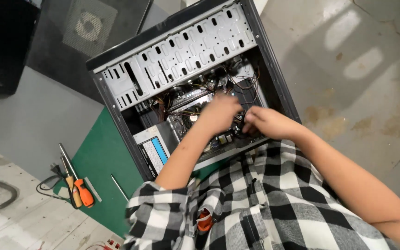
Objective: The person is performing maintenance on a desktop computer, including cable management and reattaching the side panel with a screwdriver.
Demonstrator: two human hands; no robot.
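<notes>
A grey concrete floor [362, 69] fills the right part of the view, with pale patches of light and some brown stains on it. On the left stands a table with a green mat [103, 171], and its edge shows worn white paint.

On the mat lies an open computer case [274, 60], black outside, with its side panel off. In the upper part of the case there is a metal drive cage [181, 53], silver and full of slots. Below it sits the motherboard [186, 115], with many thin cables [244, 83], yellow, red and black, running over it. At the lower left corner of the case is the power supply [153, 150], grey with a white and blue label.

The person wears a black and white checked shirt [255, 203] with short sleeves. Both bare arms reach into the case from below. The left hand [219, 112] is over the middle of the motherboard, fingers bent downward and close together; what they hold I cannot tell, because the hand hides it. The right hand [267, 122] is just beside it, near the right wall of the case, with fingers curled narrow around something dark, perhaps a cable, but it is not clear.

On the mat, left of the case, lie two screwdrivers [77, 185], one with an orange handle, and a black cord [47, 183] curls beside them.
</notes>
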